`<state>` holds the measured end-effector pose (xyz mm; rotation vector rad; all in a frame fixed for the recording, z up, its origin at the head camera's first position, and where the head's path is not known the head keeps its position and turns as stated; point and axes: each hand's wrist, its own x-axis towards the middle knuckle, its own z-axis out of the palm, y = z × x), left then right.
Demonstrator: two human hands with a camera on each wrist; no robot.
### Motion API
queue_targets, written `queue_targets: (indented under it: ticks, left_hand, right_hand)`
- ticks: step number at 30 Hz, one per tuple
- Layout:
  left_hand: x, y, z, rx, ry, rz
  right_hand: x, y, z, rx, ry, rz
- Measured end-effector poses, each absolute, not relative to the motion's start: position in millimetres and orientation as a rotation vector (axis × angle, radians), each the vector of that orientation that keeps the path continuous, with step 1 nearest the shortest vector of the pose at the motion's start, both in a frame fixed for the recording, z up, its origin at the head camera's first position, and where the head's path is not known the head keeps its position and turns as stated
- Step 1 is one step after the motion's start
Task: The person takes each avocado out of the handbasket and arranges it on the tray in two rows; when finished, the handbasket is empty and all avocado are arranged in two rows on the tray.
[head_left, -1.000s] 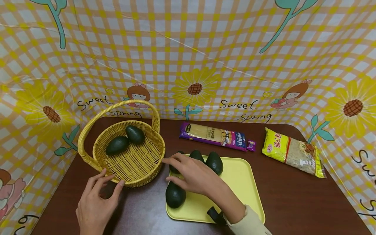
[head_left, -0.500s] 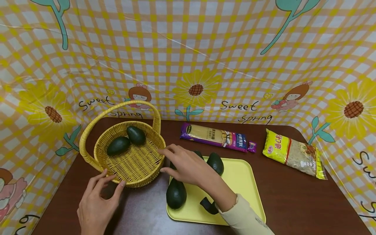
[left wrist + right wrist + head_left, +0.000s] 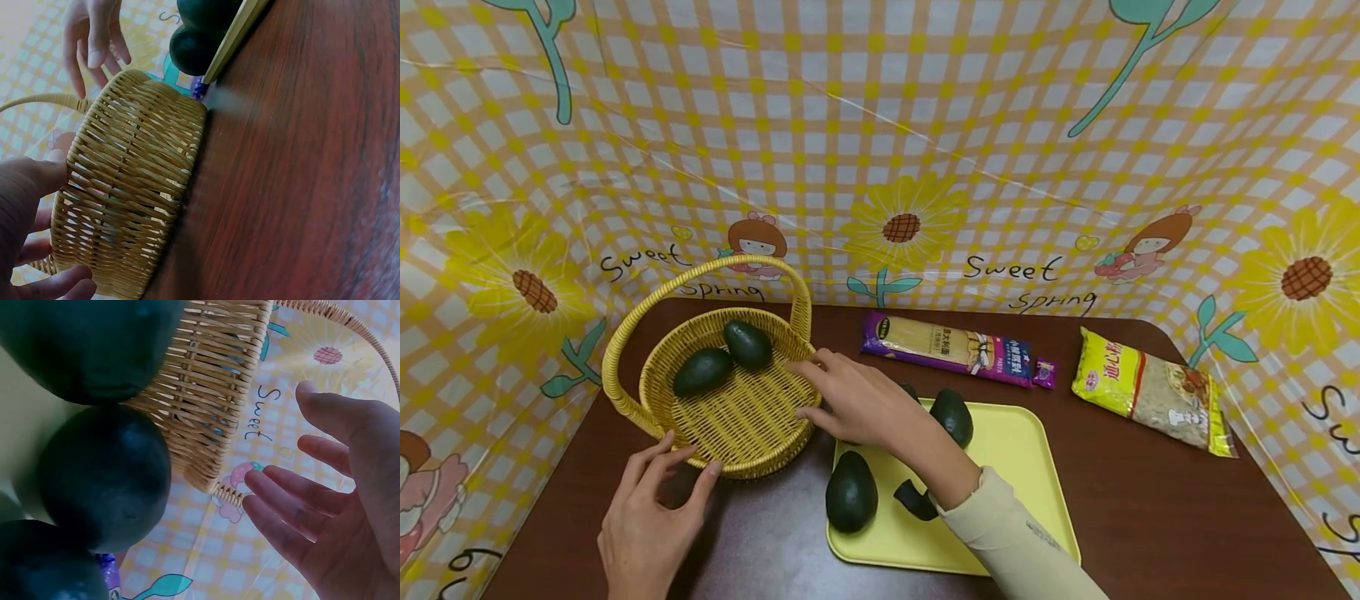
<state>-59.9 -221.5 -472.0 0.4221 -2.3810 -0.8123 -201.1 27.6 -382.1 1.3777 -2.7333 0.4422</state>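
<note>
My left hand (image 3: 651,521) holds the near rim of a yellow wicker basket (image 3: 767,458), thumb and fingertips at the rim; the left wrist view shows the thumb (image 3: 47,172) against the edge. Two dark green avocados (image 3: 702,372) lie inside the basket. My right hand (image 3: 857,404) hovers by the basket's right rim, fingers spread and loosely bent, nothing between them. Beneath it is a yellow tray (image 3: 1022,492) with avocados: one at the front left (image 3: 852,492), one at the back (image 3: 952,417). Others are partly hidden by the hand but show in the right wrist view (image 3: 106,478).
A purple pack of pasta (image 3: 943,347) lies behind the tray, a small purple packet (image 3: 1043,372) by its end. Farther right is a yellow bag of macaroni (image 3: 1150,392). A black strap (image 3: 915,500) hangs by the right wrist. Checked cloth (image 3: 880,125) encloses the brown table (image 3: 1150,517).
The right hand, holding nothing, has moved left and away from over the tray toward the basket rim, uncovering more of the front avocado. The left hand and basket have stayed put.
</note>
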Motion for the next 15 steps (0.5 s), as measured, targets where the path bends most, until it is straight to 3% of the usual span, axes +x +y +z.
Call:
queue_targets:
  ticks: [15]
  left_hand:
    - [-61.2, -222.9, -473.9, 0.414, -2.371, -0.824]
  right_hand:
    - [-219.4, -0.6, -373.6, 1.445, -2.829, 0.308]
